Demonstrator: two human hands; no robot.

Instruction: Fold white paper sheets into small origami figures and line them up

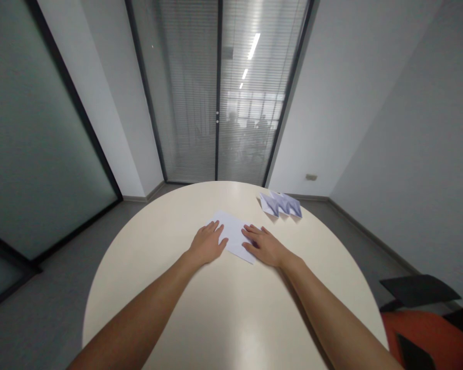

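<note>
A white sheet of paper (233, 234) lies flat and slightly turned on the round cream table (208, 324). My left hand (208, 242) rests on its left side, fingers spread, with the thumb pointing inward. On the right side of the sheet lies my right hand (265, 245), its fingers also stretched out and apart. Both hands cover parts of the paper's edges. Neither hand grips anything.
Several folded white papers (281, 204) stand in a row near the table's far right edge. An orange-seated chair (428, 334) with black armrests is at the lower right. Beyond the table are glass panels with blinds (189, 103) and a pale wall (332, 103).
</note>
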